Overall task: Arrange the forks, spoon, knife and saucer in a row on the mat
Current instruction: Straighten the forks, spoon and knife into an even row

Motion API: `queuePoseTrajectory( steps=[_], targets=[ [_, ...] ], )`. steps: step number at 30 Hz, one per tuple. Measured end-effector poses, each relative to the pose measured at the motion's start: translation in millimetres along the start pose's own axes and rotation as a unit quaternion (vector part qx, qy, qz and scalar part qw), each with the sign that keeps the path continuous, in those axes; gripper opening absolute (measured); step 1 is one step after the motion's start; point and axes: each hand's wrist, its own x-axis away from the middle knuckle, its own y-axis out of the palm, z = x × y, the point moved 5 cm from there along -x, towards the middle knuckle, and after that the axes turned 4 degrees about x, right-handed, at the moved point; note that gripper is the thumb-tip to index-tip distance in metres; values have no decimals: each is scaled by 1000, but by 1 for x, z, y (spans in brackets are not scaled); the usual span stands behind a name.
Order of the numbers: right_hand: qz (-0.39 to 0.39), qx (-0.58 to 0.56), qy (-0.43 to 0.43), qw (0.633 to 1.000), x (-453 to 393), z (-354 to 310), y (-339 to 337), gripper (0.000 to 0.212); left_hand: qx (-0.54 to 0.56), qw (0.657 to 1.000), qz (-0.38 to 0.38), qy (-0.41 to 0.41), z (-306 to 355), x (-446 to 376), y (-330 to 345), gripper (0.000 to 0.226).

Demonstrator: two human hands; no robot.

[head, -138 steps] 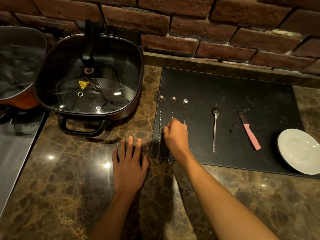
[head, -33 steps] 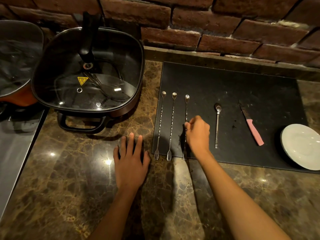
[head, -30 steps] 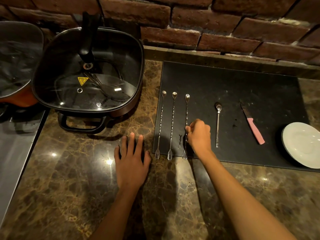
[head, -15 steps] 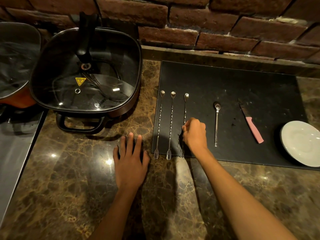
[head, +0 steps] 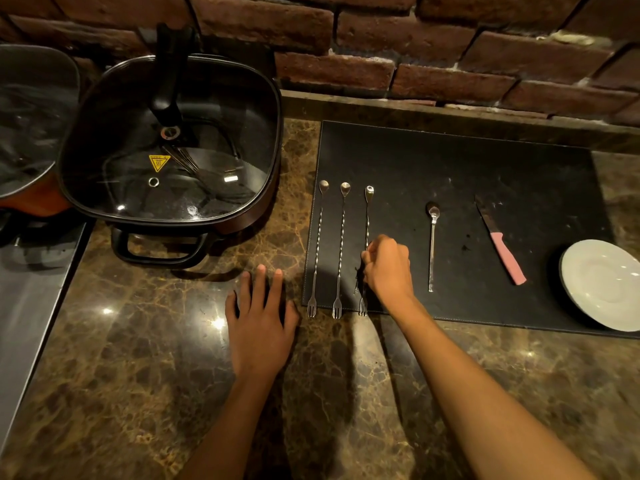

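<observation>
A black mat [head: 450,161] lies on the marble counter. Three long twisted forks lie side by side at its left end, tines hanging over the near edge: the left fork [head: 318,247], the middle fork [head: 341,247] and the right fork [head: 367,220]. My right hand [head: 386,268] pinches the right fork's stem at mid-length. To the right lie a small spoon [head: 431,251], a pink-handled knife [head: 500,245] and a white saucer [head: 604,284] at the mat's right end. My left hand [head: 259,327] rests flat on the counter, left of the mat.
A square black electric pan with a glass lid [head: 169,147] stands left of the mat, its handle [head: 159,245] toward me. Another pan [head: 31,126] sits at the far left above a steel surface [head: 27,306]. A brick wall [head: 415,46] runs behind.
My right hand went from the middle fork to the right fork and has nudged it slightly left, closer to the other two. My left hand has stayed flat on the counter.
</observation>
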Motion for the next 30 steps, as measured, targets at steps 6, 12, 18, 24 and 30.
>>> queuePoseTrajectory(
  steps=[6,12,18,24,30],
  targets=[
    [1,-27,19,999,-2,4,2,9,-2,1000,1,-2,0,0,0,59],
    [-3,-19,20,1000,-3,5,3,9,7,1000,5,-2,1,1,-2,58],
    [-9,-30,19,999,-6,8,6,7,5,1000,2,-3,1,1,-3,58],
    [12,-81,23,996,-9,13,3,20,4,1000,-2,-1,1,1,-3,58],
    [135,-99,64,984,-19,58,-47,11,7,1000,-6,0,0,2,-1,59]
  ],
)
